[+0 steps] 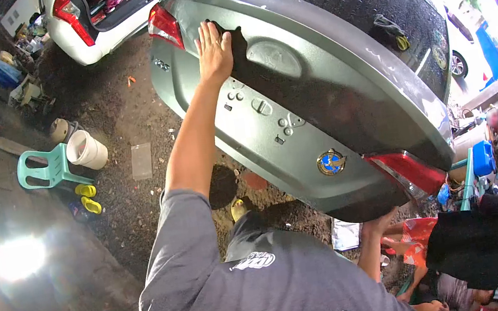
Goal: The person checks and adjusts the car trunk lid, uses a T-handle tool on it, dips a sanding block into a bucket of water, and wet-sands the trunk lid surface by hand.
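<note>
My left hand (215, 52) lies flat on the grey trunk lid (331, 106) of a car, fingers stretched out, near the left red tail light (165, 27). A shadow falls beside it on the panel. My right hand (380, 222) is at the lower right edge of the car's rear, below the right tail light (414, 173); its fingers are mostly hidden by the edge. A round blue and gold emblem (331, 162) sits on the lid, and small holes and raised shapes show along the recessed plate area (261, 108).
A white car (76, 49) stands behind with its rear open. To the left are a green plastic chair (47, 169), a white bucket (86, 150) and yellow slippers (89, 198) on dirt ground. Another person in a black shirt (475, 244) is close by on the right.
</note>
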